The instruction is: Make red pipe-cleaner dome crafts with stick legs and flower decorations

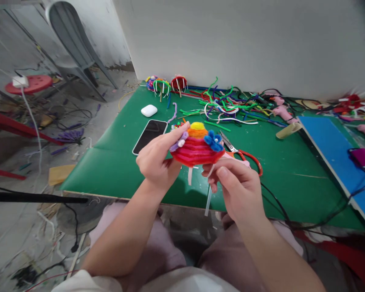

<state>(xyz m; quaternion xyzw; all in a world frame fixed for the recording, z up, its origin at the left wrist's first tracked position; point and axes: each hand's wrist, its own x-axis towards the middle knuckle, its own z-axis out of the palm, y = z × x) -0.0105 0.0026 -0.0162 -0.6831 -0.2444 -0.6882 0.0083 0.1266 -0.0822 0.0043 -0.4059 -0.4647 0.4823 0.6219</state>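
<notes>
A dome-shaped pipe-cleaner craft (197, 148), red and pink with an orange and yellow top and small blue and purple flowers, is held above the near edge of the green table (115, 162). My left hand (158, 160) grips its left side, fingers curled over the purple flower. My right hand (234, 184) is closed under its right side, pinching white strips (208, 198) that hang down from the craft's underside.
A black phone (150, 136) and a white earbud case (149, 110) lie left of the craft. Red-handled scissors (245, 156) lie just behind my right hand. Loose pipe cleaners (225, 103), finished crafts (162, 85), pink glue guns (282, 111) and a blue board (337, 154) fill the back and right.
</notes>
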